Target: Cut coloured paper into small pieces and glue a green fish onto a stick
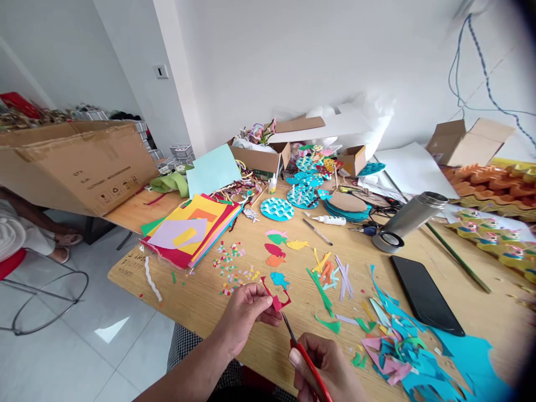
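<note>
My left hand (251, 306) pinches a small red paper piece (281, 302) with a curved cut edge, held low over the front of the table. Red-handled scissors (310, 368) are in my right hand (320, 365), their blades pointing up and left, with the tips just below the red paper. Beyond my hands lie paper fish: a blue one (280, 280), an orange one (275, 261), a yellow one (297, 244) and others in red, green and pink. Small paper confetti (230, 262) is scattered to their left.
Coloured sheets (188, 229) lie at the left. Thin paper strips (344, 279), blue scraps (419, 357), a black phone (425, 296) and a steel flask (414, 215) are on the right. A glue bottle (330, 220) and blue discs (277, 209) lie farther back. A person's legs show far left.
</note>
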`<state>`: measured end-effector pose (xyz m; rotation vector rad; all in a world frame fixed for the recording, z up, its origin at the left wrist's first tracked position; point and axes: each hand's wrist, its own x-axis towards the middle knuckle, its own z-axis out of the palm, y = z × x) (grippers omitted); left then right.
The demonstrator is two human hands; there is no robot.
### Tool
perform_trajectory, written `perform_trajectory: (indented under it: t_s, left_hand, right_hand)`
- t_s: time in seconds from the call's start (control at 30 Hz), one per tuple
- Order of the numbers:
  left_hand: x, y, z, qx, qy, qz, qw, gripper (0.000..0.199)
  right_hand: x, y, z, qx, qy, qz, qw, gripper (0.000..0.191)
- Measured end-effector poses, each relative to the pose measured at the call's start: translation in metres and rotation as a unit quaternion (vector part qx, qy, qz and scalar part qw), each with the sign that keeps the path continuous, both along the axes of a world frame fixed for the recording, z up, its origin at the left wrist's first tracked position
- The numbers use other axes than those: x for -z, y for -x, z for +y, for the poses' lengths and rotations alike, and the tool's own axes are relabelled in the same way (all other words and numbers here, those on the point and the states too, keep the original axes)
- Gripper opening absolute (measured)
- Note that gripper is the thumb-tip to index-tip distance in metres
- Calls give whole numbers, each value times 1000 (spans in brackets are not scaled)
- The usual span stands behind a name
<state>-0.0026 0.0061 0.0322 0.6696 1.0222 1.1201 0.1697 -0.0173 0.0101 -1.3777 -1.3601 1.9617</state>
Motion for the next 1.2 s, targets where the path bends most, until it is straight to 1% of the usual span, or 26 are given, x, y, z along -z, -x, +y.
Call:
perform_trajectory:
  t_s: [0.1, 0.37, 0.47, 0.67, 0.93, 1.2]
  left_hand:
    - [1, 0, 0, 8, 4, 2, 1000, 27]
    - [1, 1, -1, 9, 8, -10, 1000, 24]
    - [-1, 0, -1, 5, 13, -10, 1000, 25]
    - [-3, -3, -1, 18, 31, -19, 999, 28]
    - [-1, -3, -2, 18, 23, -19, 999, 27]
    - [-3, -3, -2, 16, 19, -21, 999, 26]
  right_hand:
    - [-1, 1, 0, 13, -4, 1, 1000, 47]
    - [-1, 5, 2, 10, -6, -1, 1000, 49]
    - [-1, 6, 2, 13, -13, 0, 1000, 49]
    - [-3, 8, 3, 9, -19, 0, 1000, 46]
    - [1, 6, 3, 13, -6, 32, 999, 46]
    - [0, 6, 4, 22, -2, 51, 998, 47]
